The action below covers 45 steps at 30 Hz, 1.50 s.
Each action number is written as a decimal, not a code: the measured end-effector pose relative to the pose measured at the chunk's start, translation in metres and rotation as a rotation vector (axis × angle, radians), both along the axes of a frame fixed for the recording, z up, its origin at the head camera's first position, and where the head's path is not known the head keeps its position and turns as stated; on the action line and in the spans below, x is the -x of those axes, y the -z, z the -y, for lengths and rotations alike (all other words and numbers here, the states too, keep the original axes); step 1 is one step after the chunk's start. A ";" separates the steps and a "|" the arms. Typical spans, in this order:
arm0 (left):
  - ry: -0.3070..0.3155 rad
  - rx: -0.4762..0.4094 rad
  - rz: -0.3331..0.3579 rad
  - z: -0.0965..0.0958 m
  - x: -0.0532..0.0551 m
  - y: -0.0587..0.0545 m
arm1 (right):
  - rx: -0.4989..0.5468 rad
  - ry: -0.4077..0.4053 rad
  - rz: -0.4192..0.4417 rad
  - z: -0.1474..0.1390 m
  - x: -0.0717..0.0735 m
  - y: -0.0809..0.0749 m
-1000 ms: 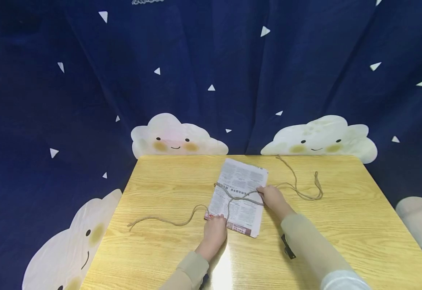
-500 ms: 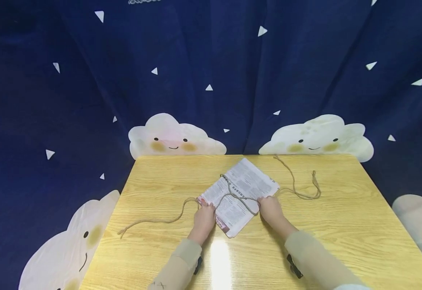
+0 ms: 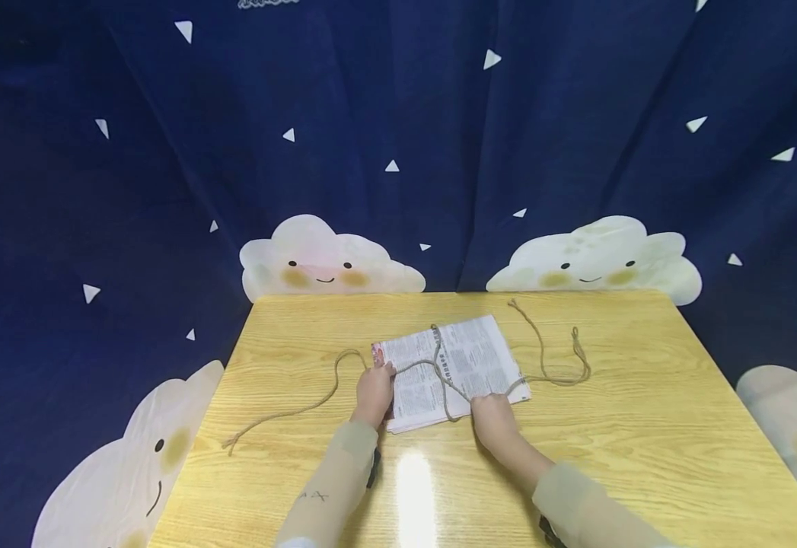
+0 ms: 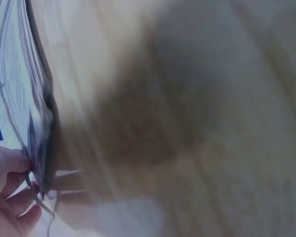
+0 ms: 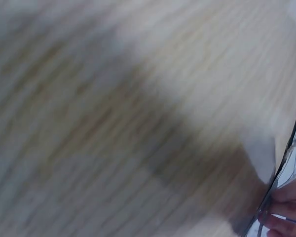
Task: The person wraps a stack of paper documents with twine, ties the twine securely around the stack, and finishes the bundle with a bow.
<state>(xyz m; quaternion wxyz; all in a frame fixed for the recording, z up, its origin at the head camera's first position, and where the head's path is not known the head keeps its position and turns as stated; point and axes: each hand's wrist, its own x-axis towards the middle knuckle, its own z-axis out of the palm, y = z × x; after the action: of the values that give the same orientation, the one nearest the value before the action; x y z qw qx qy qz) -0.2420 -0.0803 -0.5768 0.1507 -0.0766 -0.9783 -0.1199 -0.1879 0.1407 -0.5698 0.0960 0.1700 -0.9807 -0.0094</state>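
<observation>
A stack of folded newspapers (image 3: 476, 358) lies turned sideways on the wooden table, with brown twine (image 3: 437, 367) crossing over its top face. At the stack's left edge my left hand (image 3: 374, 396) grips the papers. In the left wrist view, the left thumb and fingers (image 4: 20, 160) pinch the layered paper edge, and a strand of twine runs between them. My right hand (image 3: 494, 421) holds the near edge, right of the twine loop. The right wrist view catches its fingers (image 5: 286, 210) curled at the paper edge, partly out of frame.
One twine tail (image 3: 288, 413) trails left across the wooden table (image 3: 645, 426). More twine (image 3: 562, 381) curves out to the right, with two ends toward the back. A dark blue curtain (image 3: 398, 99) with clouds and white triangles hangs behind the table.
The newspaper stack has turned clockwise from near upright to sideways. My left hand has moved up and left with it, my right hand down toward the near edge. The right-hand twine has shifted slightly left.
</observation>
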 end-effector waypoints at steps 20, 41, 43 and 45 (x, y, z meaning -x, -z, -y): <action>0.069 -0.034 -0.097 0.005 0.004 0.007 | 0.212 -0.110 -0.086 -0.012 0.007 0.010; 0.276 -0.105 0.100 0.036 0.000 0.008 | 0.401 -0.044 0.286 -0.090 0.086 -0.028; 0.260 -0.120 0.103 0.036 -0.001 0.009 | 0.429 -0.023 0.331 -0.094 0.090 -0.024; 0.247 -0.140 0.101 0.036 -0.002 0.009 | 0.455 -0.005 0.360 -0.097 0.093 -0.019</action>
<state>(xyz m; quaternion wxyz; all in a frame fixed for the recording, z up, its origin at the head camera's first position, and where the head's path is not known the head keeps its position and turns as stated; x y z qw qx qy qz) -0.2405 -0.1158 -0.5861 0.0902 -0.1794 -0.9570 -0.2094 -0.2814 0.2377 -0.5513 -0.0440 0.1457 -0.9585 0.2412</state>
